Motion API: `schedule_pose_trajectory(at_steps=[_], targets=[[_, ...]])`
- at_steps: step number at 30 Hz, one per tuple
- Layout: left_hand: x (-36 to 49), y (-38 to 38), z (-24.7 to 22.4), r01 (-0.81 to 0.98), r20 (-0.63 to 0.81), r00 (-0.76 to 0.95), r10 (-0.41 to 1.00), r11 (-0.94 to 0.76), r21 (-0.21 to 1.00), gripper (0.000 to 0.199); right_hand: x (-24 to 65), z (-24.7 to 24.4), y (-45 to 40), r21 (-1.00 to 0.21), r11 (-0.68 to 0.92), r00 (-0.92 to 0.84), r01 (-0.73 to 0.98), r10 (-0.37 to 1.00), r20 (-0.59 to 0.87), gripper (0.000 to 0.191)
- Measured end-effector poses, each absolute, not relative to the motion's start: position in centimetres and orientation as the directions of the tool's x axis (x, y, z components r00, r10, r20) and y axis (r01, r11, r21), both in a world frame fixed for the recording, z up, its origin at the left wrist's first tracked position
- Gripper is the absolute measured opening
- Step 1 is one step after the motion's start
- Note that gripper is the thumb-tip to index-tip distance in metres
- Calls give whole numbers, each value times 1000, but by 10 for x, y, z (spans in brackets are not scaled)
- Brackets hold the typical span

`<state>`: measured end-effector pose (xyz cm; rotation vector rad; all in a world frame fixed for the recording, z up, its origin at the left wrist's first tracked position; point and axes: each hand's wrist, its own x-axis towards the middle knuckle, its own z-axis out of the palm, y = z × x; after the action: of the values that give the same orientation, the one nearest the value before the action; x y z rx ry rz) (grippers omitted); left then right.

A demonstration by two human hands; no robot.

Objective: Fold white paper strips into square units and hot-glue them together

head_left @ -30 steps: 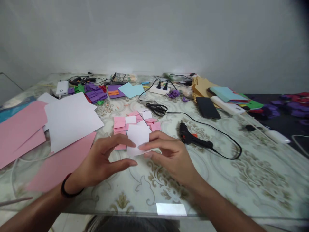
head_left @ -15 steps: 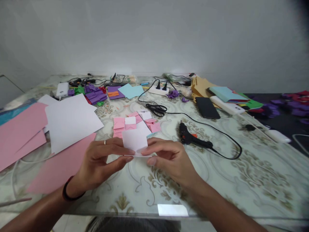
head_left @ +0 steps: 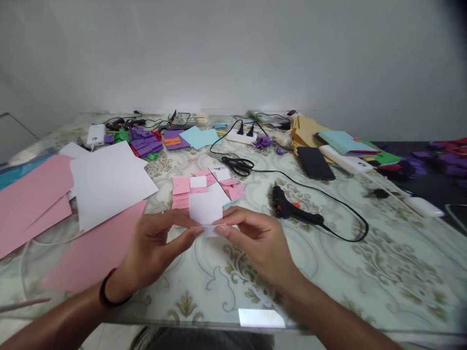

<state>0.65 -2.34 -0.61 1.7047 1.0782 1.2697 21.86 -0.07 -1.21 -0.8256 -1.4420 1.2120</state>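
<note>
A small white paper [head_left: 206,208] is held up between both hands, with a crease along its lower part and a short flap below it. My left hand [head_left: 156,240] pinches its left side between thumb and fingers. The right side is pinched the same way by my right hand [head_left: 255,238]. Just behind the paper, folded pink pieces [head_left: 180,186] and small white pieces [head_left: 198,182] lie on the table, partly hidden by it.
Large white sheets [head_left: 113,184] and pink sheets [head_left: 32,194] lie at left. A black glue gun [head_left: 297,211], scissors [head_left: 239,166], a phone [head_left: 314,163] and a power strip [head_left: 241,136] are further right and back. A cable loops beside the glue gun.
The white paper's lower edge has tilted, so a flap now shows below the crease. My left thumb and right thumb have shifted upward slightly along it.
</note>
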Motion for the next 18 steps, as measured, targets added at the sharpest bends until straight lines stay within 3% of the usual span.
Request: schedule_pose_trajectory(at_steps=[10, 18], targets=[[9, -27, -6, 183, 295, 117, 948, -313, 932, 15, 213, -15, -6, -982, 135, -178, -129, 971, 157, 18], [13, -27, -6, 188, 240, 47, 970, -245, 951, 19, 211, -16, -6, -982, 111, -176, -151, 975, 137, 19]])
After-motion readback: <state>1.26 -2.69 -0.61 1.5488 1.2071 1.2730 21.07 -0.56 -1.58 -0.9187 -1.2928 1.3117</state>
